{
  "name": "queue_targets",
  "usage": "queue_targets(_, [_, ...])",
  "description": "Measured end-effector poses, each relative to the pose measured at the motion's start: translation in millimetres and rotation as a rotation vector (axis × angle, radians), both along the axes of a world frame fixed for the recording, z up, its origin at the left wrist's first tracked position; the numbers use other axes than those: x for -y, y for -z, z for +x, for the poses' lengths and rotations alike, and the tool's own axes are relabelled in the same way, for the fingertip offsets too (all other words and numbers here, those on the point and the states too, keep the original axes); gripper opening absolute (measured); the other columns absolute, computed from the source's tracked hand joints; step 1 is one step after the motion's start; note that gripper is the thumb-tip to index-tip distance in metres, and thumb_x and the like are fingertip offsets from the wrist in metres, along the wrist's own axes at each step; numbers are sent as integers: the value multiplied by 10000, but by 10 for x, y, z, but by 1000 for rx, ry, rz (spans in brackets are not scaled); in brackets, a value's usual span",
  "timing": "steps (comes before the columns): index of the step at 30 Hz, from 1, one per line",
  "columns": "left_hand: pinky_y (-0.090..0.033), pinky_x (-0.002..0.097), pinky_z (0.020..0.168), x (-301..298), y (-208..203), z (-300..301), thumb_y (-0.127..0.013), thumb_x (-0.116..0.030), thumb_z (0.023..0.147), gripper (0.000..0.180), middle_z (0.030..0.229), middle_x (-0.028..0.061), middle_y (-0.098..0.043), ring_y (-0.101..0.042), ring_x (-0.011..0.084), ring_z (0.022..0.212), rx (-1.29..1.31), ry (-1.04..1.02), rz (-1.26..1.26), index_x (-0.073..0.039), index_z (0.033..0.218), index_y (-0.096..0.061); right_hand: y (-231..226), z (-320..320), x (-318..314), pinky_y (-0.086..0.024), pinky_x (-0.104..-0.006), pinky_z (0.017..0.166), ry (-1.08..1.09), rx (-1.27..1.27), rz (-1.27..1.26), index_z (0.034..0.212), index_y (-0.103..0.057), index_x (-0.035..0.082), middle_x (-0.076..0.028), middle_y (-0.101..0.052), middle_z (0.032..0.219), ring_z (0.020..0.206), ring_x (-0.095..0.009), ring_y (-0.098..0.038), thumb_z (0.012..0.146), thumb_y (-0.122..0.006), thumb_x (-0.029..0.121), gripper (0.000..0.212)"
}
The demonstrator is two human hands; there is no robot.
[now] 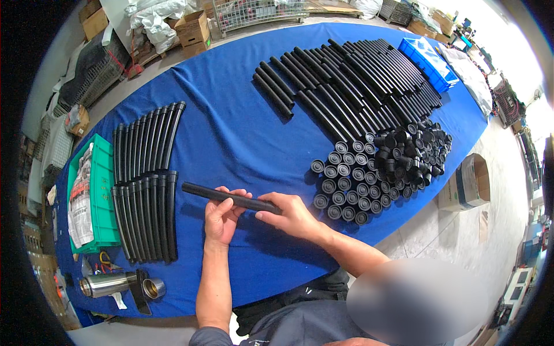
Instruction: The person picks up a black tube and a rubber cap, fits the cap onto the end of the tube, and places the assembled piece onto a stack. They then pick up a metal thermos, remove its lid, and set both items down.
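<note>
A black tube [199, 191] is held level above the blue cloth, slanting slightly down to the right. My left hand [224, 214] is closed around its middle, palm turned up, thumb on the near side. My right hand [293, 215] wraps the tube's right end and hides it, so I cannot see whether a cap sits there. Right of my right hand stand several round black caps [344, 183] in rows, with a loose heap of caps [407, 151] behind them. Capped black tubes [147, 213] lie side by side in two rows on the left.
Many plain black tubes [352, 81] lie across the far right of the blue cloth [231, 81]. A blue crate [428, 63] is behind them. At left are a green crate [103, 196] and a steel flask [109, 284]. A cardboard box [466, 183] stands on the floor at right.
</note>
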State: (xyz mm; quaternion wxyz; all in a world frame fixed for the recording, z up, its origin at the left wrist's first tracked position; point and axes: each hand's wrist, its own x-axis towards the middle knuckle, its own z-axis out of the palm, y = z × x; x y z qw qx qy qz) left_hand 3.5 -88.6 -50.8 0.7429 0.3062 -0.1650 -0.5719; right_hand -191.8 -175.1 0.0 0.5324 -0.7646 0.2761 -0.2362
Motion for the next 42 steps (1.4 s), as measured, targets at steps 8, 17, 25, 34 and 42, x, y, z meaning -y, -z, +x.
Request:
queue_targets(8, [-603,475,866,16,23,-9,-640,-38,909,204,1094,238,-666,-662,378,1054,-13,-1,17,-62,1088,-546,164,-2,-12,-509,-276,554,-17,35,154,1203,-611,-24,-62,-662,786,623,-117,-636,888,-697,187,388])
queue_targets(17, [-576,499,906,-7,9,-45,-632,-82,927,220,1102,221,-662,-650,390,1072,14,-23,29,-72,1117,-524,281,27,-60,-504,-282,556,36,71,212,1168,-623,-8,-66,-661,815,636,-99,-616,877,-719,168,354])
queue_targets(25, [-510,492,1002,-13,72,6,-619,-8,892,260,1176,213,-641,-598,375,1169,15,55,-93,-107,1126,-563,275,58,16,-491,-240,621,12,109,333,1167,-636,-19,-35,-651,826,688,-87,-596,847,-717,94,349])
queue_targets(34, [-587,346,743,-282,-362,-57,-709,-143,885,215,1088,131,-658,-664,228,968,973,-149,513,-81,1070,-617,311,60,38,-458,-224,594,117,249,446,1169,-643,-37,-18,-632,796,663,-75,-556,889,-686,98,313])
queue_targets(42, [-462,386,864,-389,-740,131,-763,-148,746,353,1026,32,-656,-593,225,995,2414,-318,-1,-90,1086,-691,274,19,78,-455,-220,589,-35,185,452,1124,-674,-18,10,-610,750,645,-68,-547,883,-696,110,274])
